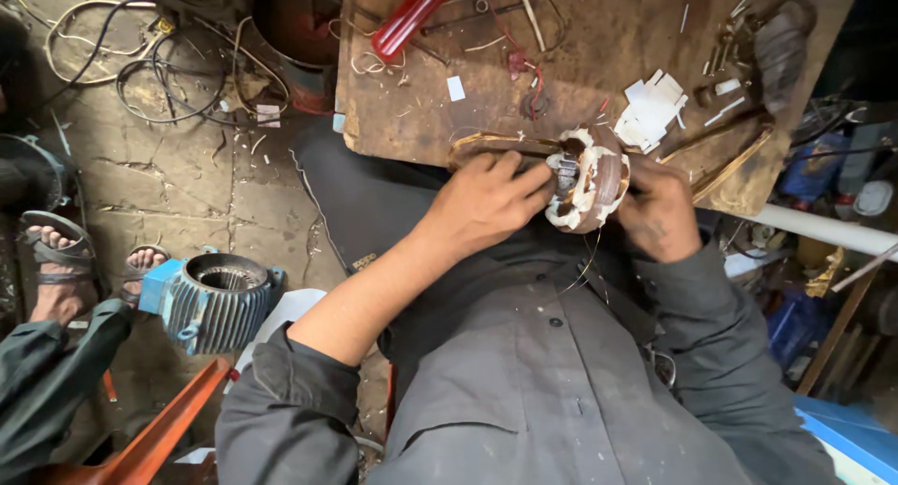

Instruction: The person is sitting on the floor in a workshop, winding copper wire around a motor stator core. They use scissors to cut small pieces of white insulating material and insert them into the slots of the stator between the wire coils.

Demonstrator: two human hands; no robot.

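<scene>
Closest to the camera, both hands meet over the lap at the near edge of a wooden board (421, 101). Between them sits a small motor stator (587, 178), a round ring with brown copper windings bulging around its rim, pale insulating paper wrapped over the coils, and grey steel laminations showing in the bore. It rests tilted against the board's edge, its open face turned toward the left hand.

That left hand (482, 202), bare to the rolled sleeve, comes in from 8 o'clock; its fingers are closed on the stator's rim at 9 o'clock, fingertips reaching into the bore. On the other side, the right hand (659, 209) grips the stator at 3 o'clock, fingers curled around its back. A thin copper wire (587, 265) loops down from the stator toward the grey shirt.

Just past the stator, at 1 o'clock, lies a heap of white paper slips (650, 111). Farther up the board, at 11 o'clock, a red-handled tool (409, 17) lies slantwise.

Off at 8 o'clock on the cracked floor stands a blue finned motor housing (217, 300), and beside it another person's sandalled feet (65, 260).
</scene>
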